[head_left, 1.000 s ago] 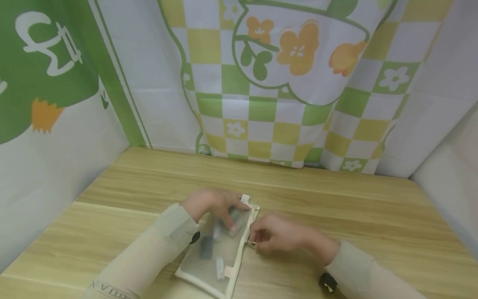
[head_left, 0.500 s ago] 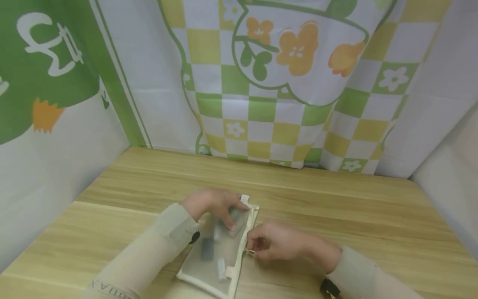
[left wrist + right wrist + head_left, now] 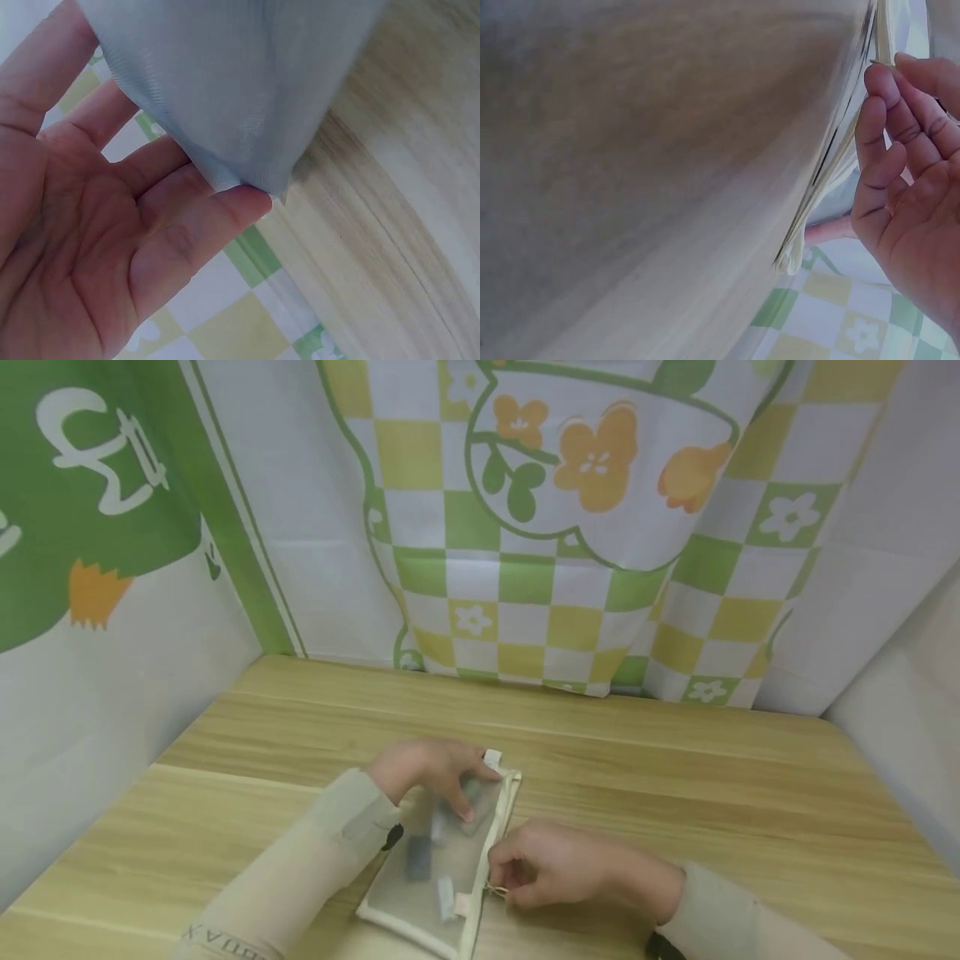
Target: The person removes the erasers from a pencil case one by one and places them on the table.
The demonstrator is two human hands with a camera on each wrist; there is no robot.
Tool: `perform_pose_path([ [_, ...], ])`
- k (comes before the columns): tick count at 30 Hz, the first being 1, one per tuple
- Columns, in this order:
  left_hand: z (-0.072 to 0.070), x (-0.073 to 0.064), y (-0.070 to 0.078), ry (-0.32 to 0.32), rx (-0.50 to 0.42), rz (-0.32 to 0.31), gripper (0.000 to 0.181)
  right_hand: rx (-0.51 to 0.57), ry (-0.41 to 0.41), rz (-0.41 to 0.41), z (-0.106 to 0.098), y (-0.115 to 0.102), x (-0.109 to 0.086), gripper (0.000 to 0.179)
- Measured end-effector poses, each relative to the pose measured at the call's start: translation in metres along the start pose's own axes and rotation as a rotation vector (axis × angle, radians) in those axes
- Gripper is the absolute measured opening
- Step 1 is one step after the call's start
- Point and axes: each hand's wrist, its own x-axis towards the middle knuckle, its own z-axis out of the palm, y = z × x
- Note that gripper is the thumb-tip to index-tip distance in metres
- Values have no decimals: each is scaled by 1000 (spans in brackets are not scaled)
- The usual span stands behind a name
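Observation:
A translucent mesh zip pouch (image 3: 442,860) with cream edging lies on the table. Through its mesh show several small items, among them a dark grey block (image 3: 418,858) and a whitish piece (image 3: 446,897). My left hand (image 3: 442,772) holds the far end, thumb spread over the mesh; in the left wrist view a finger (image 3: 202,229) overlaps the pouch's grey corner (image 3: 247,142). On the right-hand edge, my right hand (image 3: 558,864) pinches the zipper pull (image 3: 496,890), a thin loop, near the pouch's lower end. In the right wrist view thumb and forefinger (image 3: 883,84) meet at it.
The pouch lies near the front of a wood-grain table (image 3: 675,768). A white label (image 3: 492,758) sticks out at its far end, and a pale pink tab (image 3: 462,904) sits by the zipper. Behind hangs a green-and-yellow checked curtain (image 3: 525,585); white cloth flanks both sides.
My right hand has slid the zipper pull down along the pouch's right edge, toward me. The left hand stays in place, and the pouch has barely shifted.

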Motion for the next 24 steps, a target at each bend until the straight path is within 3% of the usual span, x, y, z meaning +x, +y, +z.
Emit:
perform_pose_path([
  [5,0,0,0,-2,-17,-1,68,-56,-47,-40,7,-8,0,8],
  [13,0,2,-2,-5,-18,-16,68,-54,-96,-140,20,-19,-1,7],
  [24,1,1,-4,16,-32,-2,67,-117,-93,-142,18,-24,-4,5],
])
